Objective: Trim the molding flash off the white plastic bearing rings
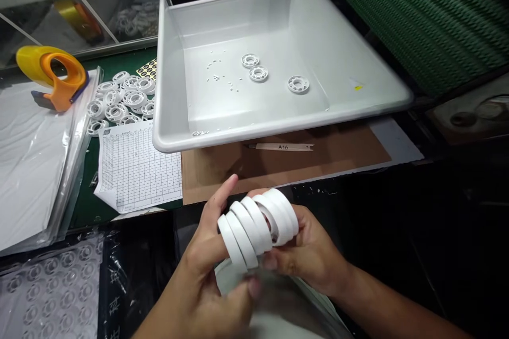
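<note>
In front of my body, a row of several white plastic rings (242, 228) lies between my two hands, standing on edge side by side. My left hand (202, 270) has a finger passing into the left end of the row; one finger points up and the thumb is blurred below. At the other end, my right hand (318, 254) grips the rings from the right, its thumb underneath near a gap in the row. The rings hide some fingertips of both hands. Three similar rings with notched rims (298, 84) lie in a grey-white tray (238, 137), among small white scraps.
A pen-like tool marked A16 (284, 146) lies on brown cardboard (338, 159). Left of the tray are a pile of white rings (123, 98), a printed form (139, 169) and an orange tape dispenser (63, 79). Bagged rings (59, 286) sit lower left; green ribbed material (421, 10) is upper right.
</note>
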A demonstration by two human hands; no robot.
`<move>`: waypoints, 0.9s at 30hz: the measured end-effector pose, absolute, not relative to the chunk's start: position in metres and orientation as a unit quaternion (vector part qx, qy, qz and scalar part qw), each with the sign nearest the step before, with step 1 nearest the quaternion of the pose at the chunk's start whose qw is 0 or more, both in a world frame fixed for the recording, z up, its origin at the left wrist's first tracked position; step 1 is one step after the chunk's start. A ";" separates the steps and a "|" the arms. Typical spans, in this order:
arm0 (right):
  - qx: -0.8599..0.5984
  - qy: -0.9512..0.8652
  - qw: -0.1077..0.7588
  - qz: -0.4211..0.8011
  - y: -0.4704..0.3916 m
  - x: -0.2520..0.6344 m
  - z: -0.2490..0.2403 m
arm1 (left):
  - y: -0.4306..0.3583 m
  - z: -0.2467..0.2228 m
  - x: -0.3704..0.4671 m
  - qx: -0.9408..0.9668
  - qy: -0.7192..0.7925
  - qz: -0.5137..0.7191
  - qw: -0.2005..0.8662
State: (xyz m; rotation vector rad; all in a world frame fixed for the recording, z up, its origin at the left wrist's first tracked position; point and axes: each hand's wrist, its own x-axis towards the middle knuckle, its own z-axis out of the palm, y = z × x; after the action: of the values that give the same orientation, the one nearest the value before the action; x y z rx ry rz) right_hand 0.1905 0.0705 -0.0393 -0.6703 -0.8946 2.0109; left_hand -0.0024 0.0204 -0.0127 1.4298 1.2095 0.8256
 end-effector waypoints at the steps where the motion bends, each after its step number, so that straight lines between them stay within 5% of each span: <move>1: -0.265 -0.367 0.414 0.789 0.070 0.191 -0.041 | 0.021 -0.013 -0.002 0.579 0.493 0.361 0.540; 22: -0.305 -0.680 0.531 0.403 0.062 0.203 -0.063 | 0.028 -0.014 0.033 0.402 0.523 0.455 0.599; 27: -0.257 -0.725 0.503 0.393 0.067 0.208 -0.050 | 0.023 0.001 0.040 0.412 0.551 0.506 0.520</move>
State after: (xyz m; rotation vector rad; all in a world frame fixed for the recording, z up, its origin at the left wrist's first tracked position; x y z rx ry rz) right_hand 0.2083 0.0673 -0.0500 -0.6206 -1.7517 0.9486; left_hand 0.0396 0.0225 0.0014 0.9872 1.3203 1.2133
